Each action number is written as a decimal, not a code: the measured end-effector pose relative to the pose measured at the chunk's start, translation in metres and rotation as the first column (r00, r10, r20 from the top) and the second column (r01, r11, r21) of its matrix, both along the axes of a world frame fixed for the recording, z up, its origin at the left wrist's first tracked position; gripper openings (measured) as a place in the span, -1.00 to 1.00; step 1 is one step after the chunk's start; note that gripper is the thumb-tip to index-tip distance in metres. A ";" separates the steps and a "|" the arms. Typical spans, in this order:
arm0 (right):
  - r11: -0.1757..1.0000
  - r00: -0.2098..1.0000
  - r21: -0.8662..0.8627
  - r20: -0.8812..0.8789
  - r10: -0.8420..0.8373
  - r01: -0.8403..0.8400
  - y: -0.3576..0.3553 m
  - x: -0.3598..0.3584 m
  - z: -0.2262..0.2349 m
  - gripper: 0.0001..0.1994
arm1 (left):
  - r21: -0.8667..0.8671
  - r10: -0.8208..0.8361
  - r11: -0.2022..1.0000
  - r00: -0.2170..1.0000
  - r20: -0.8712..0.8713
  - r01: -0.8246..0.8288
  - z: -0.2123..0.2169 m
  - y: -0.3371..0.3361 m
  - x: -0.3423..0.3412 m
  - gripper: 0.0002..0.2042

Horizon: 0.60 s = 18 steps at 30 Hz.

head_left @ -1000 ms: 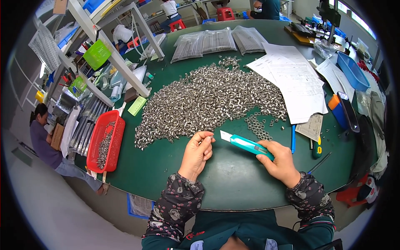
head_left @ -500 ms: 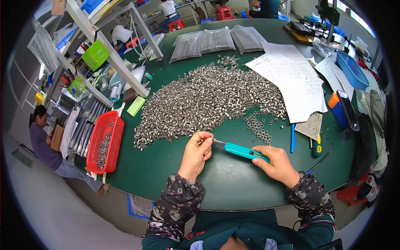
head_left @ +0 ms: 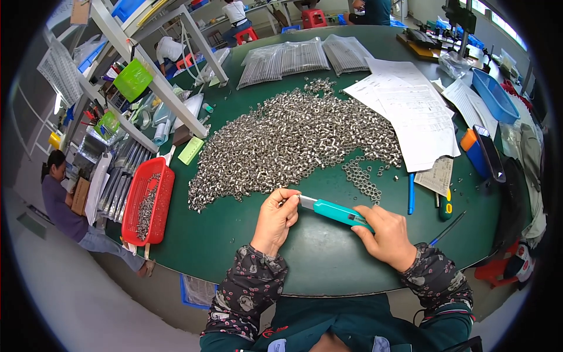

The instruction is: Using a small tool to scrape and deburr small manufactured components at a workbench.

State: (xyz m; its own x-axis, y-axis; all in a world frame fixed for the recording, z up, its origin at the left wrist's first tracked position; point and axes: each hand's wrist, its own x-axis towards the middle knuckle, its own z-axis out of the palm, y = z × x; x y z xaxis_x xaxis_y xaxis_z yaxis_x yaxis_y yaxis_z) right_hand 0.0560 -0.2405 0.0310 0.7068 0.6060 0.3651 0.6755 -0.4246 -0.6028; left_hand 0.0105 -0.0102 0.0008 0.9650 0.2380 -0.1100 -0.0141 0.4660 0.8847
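Note:
My right hand (head_left: 387,237) is wrapped round a teal utility knife (head_left: 340,212) whose blade points left. The blade's tip meets the fingertips of my left hand (head_left: 274,218). Thumb and forefinger of that hand pinch a small metal piece, mostly hidden by the fingers. Just beyond both hands spreads a large heap of small shiny metal rings (head_left: 293,138) on the green table (head_left: 328,270). A flat cluster of thin rings (head_left: 362,180) lies at the heap's right front edge.
A red basket (head_left: 158,220) with small metal parts stands left. Papers (head_left: 419,123), a blue pen (head_left: 411,193) and a yellow-green-handled tool (head_left: 447,206) lie right. Clear bags of metal tubes (head_left: 305,57) lie behind the heap. A seated person (head_left: 67,199) is at far left.
My right hand and the knife have shifted slightly left, bringing the blade closer against my left fingertips. My left hand has stayed almost still.

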 end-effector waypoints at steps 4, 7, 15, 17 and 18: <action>0.984 0.992 0.161 0.088 -0.085 0.070 -0.002 0.007 -0.003 -0.74 | -0.150 0.012 0.988 1.000 -0.019 -0.015 0.001 0.000 0.000 -0.91; 0.982 0.997 0.183 0.053 -0.046 0.036 -0.001 0.008 -0.007 -0.74 | -0.191 -0.007 0.982 1.000 -0.010 0.005 0.000 0.002 0.000 -0.91; 0.989 1.000 0.146 0.006 -0.016 0.015 -0.003 0.011 -0.007 -0.73 | -0.200 -0.006 0.980 1.000 -0.026 0.001 0.004 0.002 0.001 -0.89; 0.990 1.000 0.143 0.003 -0.015 0.014 -0.003 0.011 -0.007 -0.73 | -0.150 -0.015 0.989 1.000 -0.001 0.015 0.005 0.002 0.001 -0.90; 0.990 1.000 0.140 0.002 -0.014 0.013 -0.003 0.011 -0.007 -0.73 | -0.150 -0.015 0.989 1.000 -0.002 0.014 0.006 0.002 0.001 -0.90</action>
State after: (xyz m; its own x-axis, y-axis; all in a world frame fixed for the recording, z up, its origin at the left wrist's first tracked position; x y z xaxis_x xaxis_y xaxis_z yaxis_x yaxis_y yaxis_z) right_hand 0.0669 -0.2433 0.0241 0.7134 0.5390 0.4479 0.6720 -0.3450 -0.6553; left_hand 0.0117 -0.0080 0.0065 0.9679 0.2045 -0.1462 -0.0039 0.5938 0.8046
